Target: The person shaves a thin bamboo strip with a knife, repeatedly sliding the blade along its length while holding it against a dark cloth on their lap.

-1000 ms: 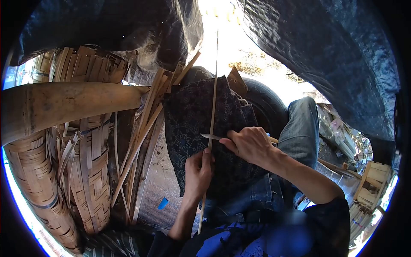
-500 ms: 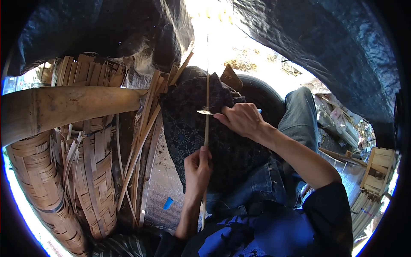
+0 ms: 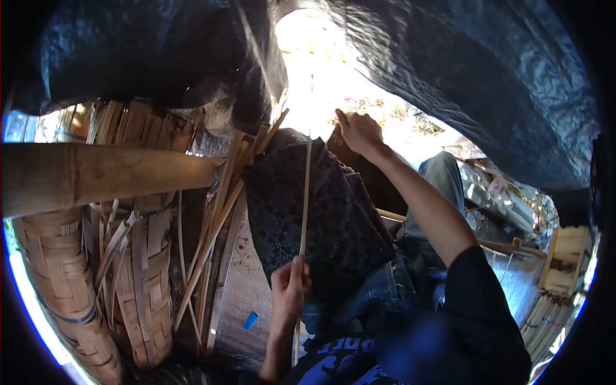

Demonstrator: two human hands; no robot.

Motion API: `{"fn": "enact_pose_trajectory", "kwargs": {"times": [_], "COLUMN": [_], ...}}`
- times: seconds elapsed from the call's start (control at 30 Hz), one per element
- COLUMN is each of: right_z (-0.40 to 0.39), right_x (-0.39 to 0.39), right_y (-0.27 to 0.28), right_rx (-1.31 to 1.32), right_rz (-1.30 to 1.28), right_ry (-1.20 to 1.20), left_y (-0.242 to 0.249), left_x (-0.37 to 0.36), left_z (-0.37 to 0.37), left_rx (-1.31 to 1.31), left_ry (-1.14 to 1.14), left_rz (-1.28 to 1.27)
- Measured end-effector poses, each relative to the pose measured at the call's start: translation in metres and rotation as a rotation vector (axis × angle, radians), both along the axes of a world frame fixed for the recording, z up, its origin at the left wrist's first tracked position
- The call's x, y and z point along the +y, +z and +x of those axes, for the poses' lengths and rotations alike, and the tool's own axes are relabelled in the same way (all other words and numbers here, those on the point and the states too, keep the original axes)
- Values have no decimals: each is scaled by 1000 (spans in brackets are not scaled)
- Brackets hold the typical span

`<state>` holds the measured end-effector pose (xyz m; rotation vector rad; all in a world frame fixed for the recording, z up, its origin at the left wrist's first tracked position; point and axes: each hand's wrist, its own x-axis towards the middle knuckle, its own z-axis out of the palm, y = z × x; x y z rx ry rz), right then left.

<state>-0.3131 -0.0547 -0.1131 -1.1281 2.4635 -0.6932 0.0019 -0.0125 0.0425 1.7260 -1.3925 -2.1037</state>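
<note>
My left hand (image 3: 290, 285) is closed around a thin, pale bamboo strip (image 3: 305, 199), gripping it near my lap. The strip runs upright across a dark patterned cloth (image 3: 276, 218) that covers my thigh, and its far tip fades into the bright light. Farther forward and to the right, my right hand (image 3: 360, 133) is closed, with the thumb pointing up, away from the strip. The knife it held a moment ago is lost to view against the glare.
A thick bamboo pole (image 3: 122, 172) juts in from the left, above tall woven bamboo baskets (image 3: 61, 269). Split bamboo pieces (image 3: 215, 234) lean beside the cloth. Dark plastic sheeting (image 3: 475, 90) hangs overhead. A blue scrap (image 3: 250, 320) lies on the floor.
My right hand has moved forward, away from my body, off the strip where the knife blade was touching it. My left hand, still gripping the strip, sits slightly lower in view.
</note>
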Motion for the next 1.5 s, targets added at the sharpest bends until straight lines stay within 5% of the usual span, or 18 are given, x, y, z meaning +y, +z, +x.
{"fn": "enact_pose_trajectory", "kwargs": {"times": [0.17,0.33,0.73,1.5], "right_z": [57,109,122,36], "right_x": [58,105,96,23], "right_y": [83,105,80,-19], "right_rx": [-272,-226,20,372], "right_rz": [-148,-29,128,-68], "right_ry": [233,472,522,281], "left_y": [-16,-27,-28,19], "left_x": [-17,-16,-7,13], "left_z": [-26,-27,-24,13], "left_rx": [12,40,-134,-145], "left_ry": [-47,-115,-184,-122], "left_rz": [5,-64,-251,-46]}}
